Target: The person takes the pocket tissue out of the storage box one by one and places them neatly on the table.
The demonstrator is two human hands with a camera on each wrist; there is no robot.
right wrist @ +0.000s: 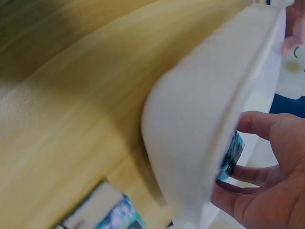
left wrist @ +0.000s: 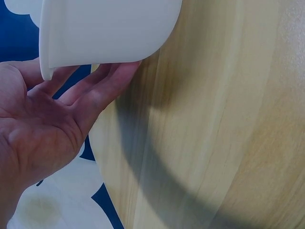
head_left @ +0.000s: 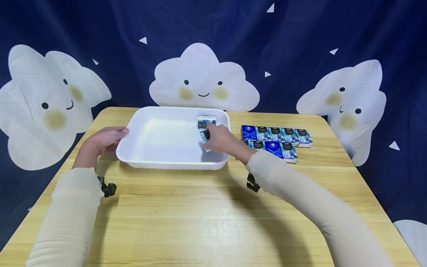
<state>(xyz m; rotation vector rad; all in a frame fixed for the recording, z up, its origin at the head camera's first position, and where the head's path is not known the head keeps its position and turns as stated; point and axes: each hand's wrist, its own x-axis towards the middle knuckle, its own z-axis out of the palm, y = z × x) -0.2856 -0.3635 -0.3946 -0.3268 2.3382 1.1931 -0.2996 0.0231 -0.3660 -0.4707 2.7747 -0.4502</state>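
Observation:
A white plastic tray (head_left: 166, 163) sits on the wooden table. My left hand (head_left: 105, 139) grips its left end, with the thumb at the rim and the fingers (left wrist: 102, 90) against the outer wall underneath. Inside the tray's right end, my right hand (head_left: 221, 139) holds a small tissue pack (head_left: 204, 135) with a dark and floral blue-green wrapper. In the right wrist view, thumb and fingers lie on either side of that pack (right wrist: 232, 155), partly hidden by the tray wall. Another tissue pack (head_left: 207, 121) lies just beyond it in the tray.
Right of the tray, several more tissue packs (head_left: 275, 134) lie in two rows, some plain blue and others floral with dark labels. My right forearm passes close by the nearer row. A dark blue curtain (head_left: 227, 22) with cloud faces hangs behind the table (head_left: 186, 218).

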